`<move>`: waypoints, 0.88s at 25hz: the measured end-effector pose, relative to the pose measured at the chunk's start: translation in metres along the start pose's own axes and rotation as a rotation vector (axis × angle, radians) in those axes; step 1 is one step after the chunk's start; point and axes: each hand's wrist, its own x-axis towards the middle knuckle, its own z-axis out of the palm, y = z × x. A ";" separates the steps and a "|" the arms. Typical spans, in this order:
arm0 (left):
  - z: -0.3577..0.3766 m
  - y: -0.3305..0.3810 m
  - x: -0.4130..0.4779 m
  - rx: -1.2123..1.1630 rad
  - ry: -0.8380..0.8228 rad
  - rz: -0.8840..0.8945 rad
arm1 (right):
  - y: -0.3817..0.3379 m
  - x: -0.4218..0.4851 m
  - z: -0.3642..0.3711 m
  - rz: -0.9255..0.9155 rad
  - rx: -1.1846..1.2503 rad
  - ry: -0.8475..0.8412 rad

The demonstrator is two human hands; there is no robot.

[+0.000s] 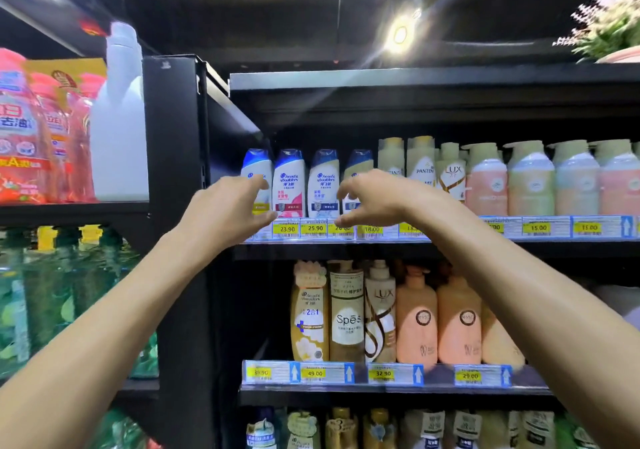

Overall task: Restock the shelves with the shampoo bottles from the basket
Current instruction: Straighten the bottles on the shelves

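Note:
A row of small white shampoo bottles with blue caps (289, 181) stands on the upper shelf (540, 230) behind yellow price tags. My left hand (228, 206) is raised in front of the leftmost bottle (254, 168), fingers spread, holding nothing. My right hand (374, 195) hovers in front of the fourth blue-capped bottle (360, 162), fingers curled and apart, also with nothing in it. Whether either hand touches a bottle is unclear. The basket is out of view.
Cream and peach pump bottles (530, 178) fill the upper shelf to the right. Taller gold and peach bottles (415, 313) stand on the shelf below. A black upright post (173, 171) divides off the left bay, which holds a white jug (119, 119) and red detergent packs (24, 129).

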 end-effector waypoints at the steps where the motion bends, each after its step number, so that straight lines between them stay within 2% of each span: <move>1: -0.003 -0.004 0.010 0.029 0.005 0.058 | -0.001 0.009 -0.004 0.004 -0.001 0.026; 5: -0.009 -0.022 0.046 0.198 -0.017 0.222 | -0.003 0.041 -0.015 -0.015 -0.008 0.150; 10: -0.003 -0.040 0.080 0.346 -0.028 0.213 | -0.008 0.077 -0.021 -0.080 0.001 0.282; 14: 0.003 -0.039 0.099 0.458 -0.118 0.200 | -0.018 0.105 -0.018 -0.103 -0.061 0.302; 22: 0.009 -0.043 0.105 0.581 -0.064 0.250 | -0.029 0.132 0.003 -0.039 -0.212 0.304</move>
